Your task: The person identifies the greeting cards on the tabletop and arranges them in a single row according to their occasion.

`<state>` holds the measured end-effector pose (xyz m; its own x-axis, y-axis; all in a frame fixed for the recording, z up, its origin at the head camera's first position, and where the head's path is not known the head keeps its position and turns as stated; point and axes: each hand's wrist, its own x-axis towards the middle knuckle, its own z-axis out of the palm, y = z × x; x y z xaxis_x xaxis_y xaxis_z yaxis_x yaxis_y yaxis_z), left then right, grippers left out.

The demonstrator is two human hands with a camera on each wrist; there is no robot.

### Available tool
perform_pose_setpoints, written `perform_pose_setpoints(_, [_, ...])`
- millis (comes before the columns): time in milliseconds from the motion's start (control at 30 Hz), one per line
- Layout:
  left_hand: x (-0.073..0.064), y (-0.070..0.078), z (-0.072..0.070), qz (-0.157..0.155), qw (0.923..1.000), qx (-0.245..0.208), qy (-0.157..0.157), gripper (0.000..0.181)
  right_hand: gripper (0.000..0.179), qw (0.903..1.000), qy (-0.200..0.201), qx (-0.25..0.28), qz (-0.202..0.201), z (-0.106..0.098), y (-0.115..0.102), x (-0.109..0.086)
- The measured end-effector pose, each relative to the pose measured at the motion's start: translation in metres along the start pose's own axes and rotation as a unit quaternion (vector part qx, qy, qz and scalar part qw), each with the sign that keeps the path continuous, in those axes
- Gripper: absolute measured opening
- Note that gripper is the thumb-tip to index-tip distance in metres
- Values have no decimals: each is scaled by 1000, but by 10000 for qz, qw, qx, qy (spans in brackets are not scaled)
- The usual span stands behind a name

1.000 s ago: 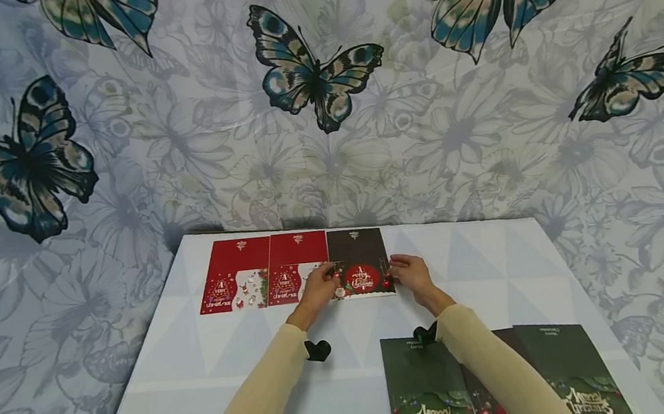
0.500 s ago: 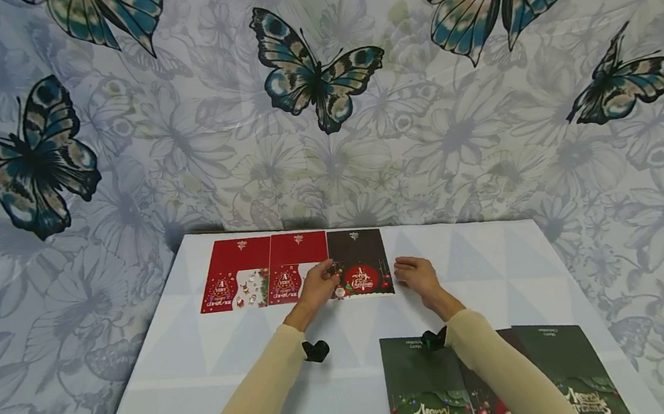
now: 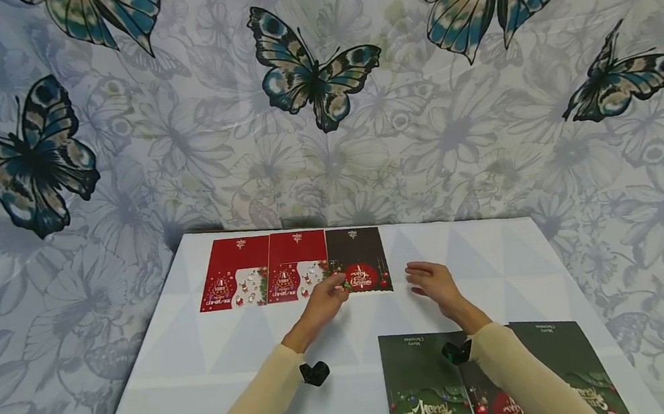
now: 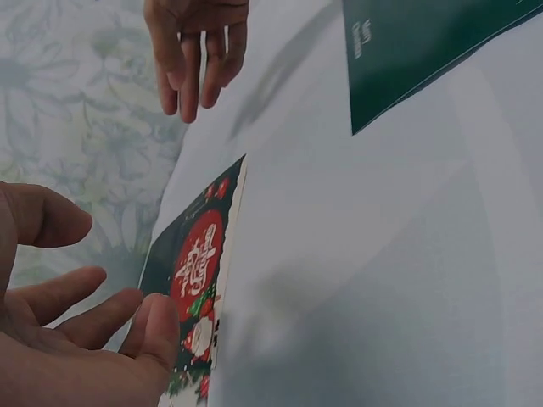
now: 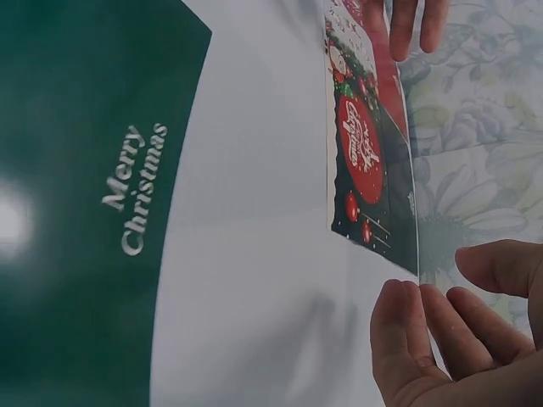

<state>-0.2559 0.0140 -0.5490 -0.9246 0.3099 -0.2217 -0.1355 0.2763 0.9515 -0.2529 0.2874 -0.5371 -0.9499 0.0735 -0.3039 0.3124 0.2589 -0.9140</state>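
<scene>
Two red Christmas cards (image 3: 239,252) (image 3: 297,245) and one dark Christmas card (image 3: 356,248) lie side by side in a row at the far side of the white table. My left hand (image 3: 321,302) is over the dark card's lower left corner, fingers loosely bent and holding nothing. In the left wrist view its fingertips (image 4: 159,326) overlap the edge of that card, which has a red circle and a scalloped lower edge. To the right of the row, my right hand (image 3: 439,285) hovers with fingers extended and apart from the card. Both wrists wear black devices.
Nearer the front right lie two green Merry Christmas cards (image 3: 420,370) (image 3: 546,339), with another dark card (image 3: 490,398) between them, partly under my right sleeve (image 3: 526,375). Behind the table (image 3: 202,362) hangs a floral backdrop (image 3: 210,145) with butterflies.
My right hand has moved away from the dark card's right edge, to the right and nearer. My left hand has shifted slightly right and nearer, off the red card. The cards stay in place.
</scene>
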Motion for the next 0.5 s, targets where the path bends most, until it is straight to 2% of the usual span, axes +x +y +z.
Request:
perform_pose_setpoints(300, [-19, 1, 23, 206, 9981, -13, -585, 50, 46, 9999, -121, 47, -78, -26, 14, -32])
perform_pose_setpoints(500, [-29, 4, 39, 188, 9957, -87, -899, 50, 45, 9995, -251, 61, -186, -44, 27, -56])
